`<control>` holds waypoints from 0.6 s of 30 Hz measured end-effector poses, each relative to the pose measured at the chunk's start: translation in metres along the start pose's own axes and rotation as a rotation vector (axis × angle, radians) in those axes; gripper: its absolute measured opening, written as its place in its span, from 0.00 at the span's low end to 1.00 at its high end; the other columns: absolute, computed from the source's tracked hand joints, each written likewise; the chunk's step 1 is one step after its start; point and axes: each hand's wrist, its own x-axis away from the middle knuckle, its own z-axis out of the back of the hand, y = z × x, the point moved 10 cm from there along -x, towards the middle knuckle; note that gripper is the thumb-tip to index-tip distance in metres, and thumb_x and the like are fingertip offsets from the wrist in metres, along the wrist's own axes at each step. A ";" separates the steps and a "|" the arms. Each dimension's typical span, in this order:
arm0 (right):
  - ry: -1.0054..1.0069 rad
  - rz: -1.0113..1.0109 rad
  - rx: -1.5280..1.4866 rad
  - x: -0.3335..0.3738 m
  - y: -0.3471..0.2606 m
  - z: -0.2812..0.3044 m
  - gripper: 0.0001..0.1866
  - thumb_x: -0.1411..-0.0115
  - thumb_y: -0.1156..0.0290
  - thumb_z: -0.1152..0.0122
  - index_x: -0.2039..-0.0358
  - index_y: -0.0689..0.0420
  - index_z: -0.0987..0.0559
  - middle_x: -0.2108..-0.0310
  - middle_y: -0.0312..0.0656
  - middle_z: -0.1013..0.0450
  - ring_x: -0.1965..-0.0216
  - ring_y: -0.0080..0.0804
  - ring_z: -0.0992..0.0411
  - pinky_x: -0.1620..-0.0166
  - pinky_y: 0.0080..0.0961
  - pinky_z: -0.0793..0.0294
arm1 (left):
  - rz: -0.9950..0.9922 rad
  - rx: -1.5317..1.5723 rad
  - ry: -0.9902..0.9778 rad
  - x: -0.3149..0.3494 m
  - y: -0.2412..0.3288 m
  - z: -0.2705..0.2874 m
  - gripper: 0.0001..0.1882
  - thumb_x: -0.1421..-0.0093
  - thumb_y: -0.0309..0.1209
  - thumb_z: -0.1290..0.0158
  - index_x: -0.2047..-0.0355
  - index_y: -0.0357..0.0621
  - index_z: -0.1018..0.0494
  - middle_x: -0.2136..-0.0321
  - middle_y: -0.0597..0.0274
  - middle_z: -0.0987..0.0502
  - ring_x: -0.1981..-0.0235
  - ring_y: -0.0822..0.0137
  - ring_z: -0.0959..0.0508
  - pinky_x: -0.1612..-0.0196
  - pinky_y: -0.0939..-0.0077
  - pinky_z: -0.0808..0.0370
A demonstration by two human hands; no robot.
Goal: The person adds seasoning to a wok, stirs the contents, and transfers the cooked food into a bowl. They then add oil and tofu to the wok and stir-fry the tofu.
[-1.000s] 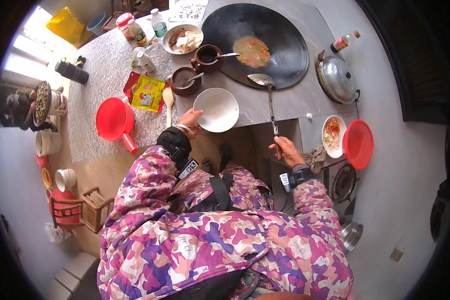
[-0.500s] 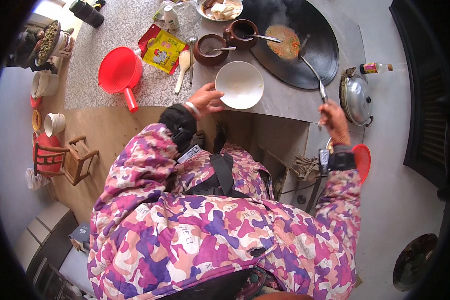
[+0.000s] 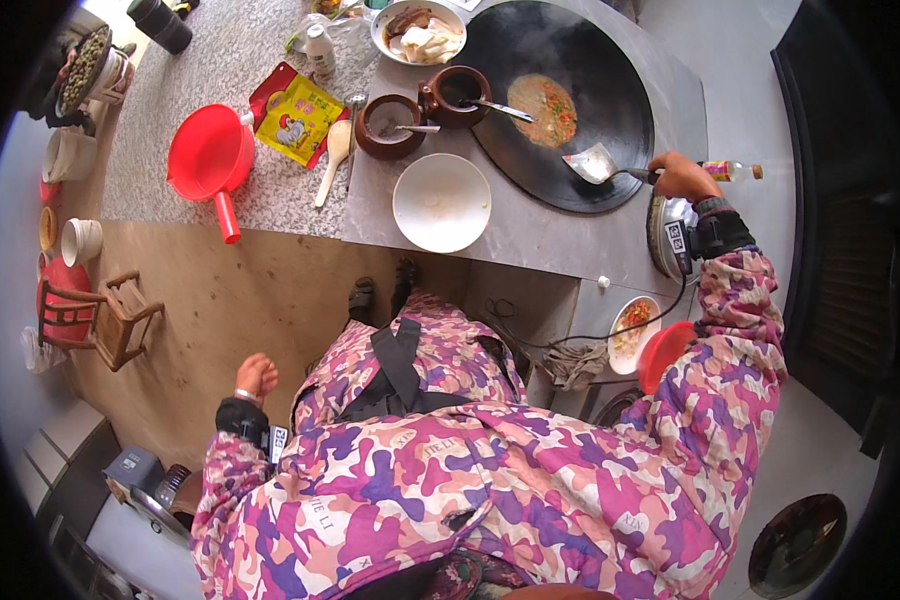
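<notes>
My right hand (image 3: 686,178) grips the handle of a metal wok spatula (image 3: 592,163). Its blade is raised over the right side of the large dark wok (image 3: 610,90). Soupy food with red and green bits (image 3: 543,110) lies in the wok, and faint steam rises. Away from the counter, my left hand (image 3: 257,375) hangs low at my left side, fingers curled, with nothing seen in it. A white bowl (image 3: 442,203) stands near the counter's front edge, touched by neither hand.
Two brown pots (image 3: 391,127) with spoons stand left of the wok. Farther left are a white spoon (image 3: 334,163), a yellow packet (image 3: 298,118) and a red ladle (image 3: 211,155). A bottle (image 3: 732,172) and a metal lid (image 3: 670,235) sit by my right arm; a plate of chopped food (image 3: 634,335) is lower.
My left hand has left the white bowl and dropped to my side. My right hand has moved right and farther up, lifting the spatula's blade away from the food.
</notes>
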 end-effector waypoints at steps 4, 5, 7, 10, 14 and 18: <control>0.015 -0.141 -0.222 -0.001 0.024 -0.027 0.22 0.56 0.78 0.50 0.57 0.60 0.23 0.72 0.50 0.24 0.69 0.41 0.25 0.63 0.32 0.28 | 0.190 -0.059 0.149 0.006 -0.053 0.039 0.14 0.42 0.32 0.50 0.55 0.50 0.34 0.76 0.68 0.26 0.78 0.70 0.25 0.77 0.75 0.25; 0.095 -0.111 -0.216 -0.002 0.020 -0.022 0.21 0.56 0.78 0.50 0.59 0.60 0.22 0.71 0.53 0.24 0.68 0.43 0.25 0.63 0.33 0.27 | 0.189 -0.054 0.172 0.008 -0.057 0.039 0.14 0.42 0.32 0.50 0.55 0.50 0.34 0.75 0.68 0.26 0.77 0.70 0.24 0.76 0.75 0.25; 0.145 -0.089 -0.264 0.000 0.013 -0.018 0.22 0.57 0.78 0.50 0.58 0.61 0.22 0.70 0.54 0.24 0.70 0.38 0.25 0.66 0.31 0.28 | 0.250 -0.054 0.219 0.014 -0.066 0.038 0.15 0.42 0.33 0.49 0.54 0.50 0.34 0.74 0.67 0.25 0.76 0.70 0.24 0.75 0.74 0.24; 0.236 -0.221 -0.386 0.011 0.024 0.007 0.23 0.57 0.79 0.50 0.57 0.61 0.22 0.71 0.50 0.24 0.71 0.32 0.26 0.68 0.28 0.28 | 0.108 -0.045 0.125 0.010 -0.046 0.016 0.16 0.41 0.33 0.49 0.53 0.49 0.34 0.73 0.66 0.25 0.74 0.69 0.23 0.73 0.73 0.23; 0.195 -0.181 -0.387 0.020 0.020 0.042 0.23 0.57 0.79 0.50 0.57 0.60 0.22 0.73 0.44 0.25 0.73 0.32 0.28 0.68 0.29 0.29 | 0.095 -0.010 0.045 0.004 -0.033 -0.003 0.17 0.41 0.32 0.49 0.52 0.47 0.35 0.70 0.64 0.24 0.73 0.68 0.23 0.70 0.72 0.22; 0.193 -0.189 -0.375 0.002 0.021 0.048 0.21 0.57 0.79 0.49 0.58 0.61 0.22 0.70 0.47 0.24 0.68 0.34 0.27 0.63 0.30 0.29 | 0.100 -0.013 0.025 0.001 -0.028 -0.010 0.18 0.41 0.32 0.49 0.51 0.46 0.35 0.68 0.63 0.24 0.71 0.68 0.23 0.69 0.72 0.22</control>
